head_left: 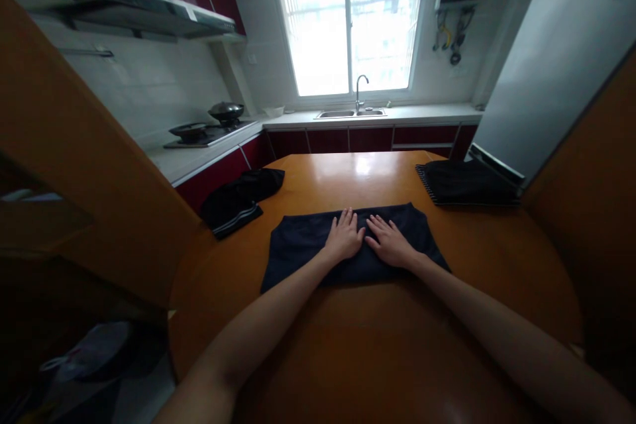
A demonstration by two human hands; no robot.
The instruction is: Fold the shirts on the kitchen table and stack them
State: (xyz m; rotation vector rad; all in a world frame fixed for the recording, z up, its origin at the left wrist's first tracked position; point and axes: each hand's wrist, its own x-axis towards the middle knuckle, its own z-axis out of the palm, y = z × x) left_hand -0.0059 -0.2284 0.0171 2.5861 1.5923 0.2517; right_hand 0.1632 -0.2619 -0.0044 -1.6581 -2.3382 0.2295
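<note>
A dark navy piece of clothing [298, 245], folded into a wide flat shape, lies across the middle of the wooden table [368, 338]. Its exact kind is not plain from here. My left hand [344, 236] rests palm down on it, fingers stretched out and pointing away from me. Beside it, with a small gap between the thumbs, my right hand [390, 240] also lies flat on the cloth, fingers spread. Neither hand grips anything; the palms cover part of the fabric.
A rumpled black garment with pale stripes [243, 199] lies at the table's left edge. At the far right sits a stack of folded dark cloth [462, 182]. Beyond are a counter with a sink [348, 114], a stove with pans [226, 111], and a fridge [561, 53].
</note>
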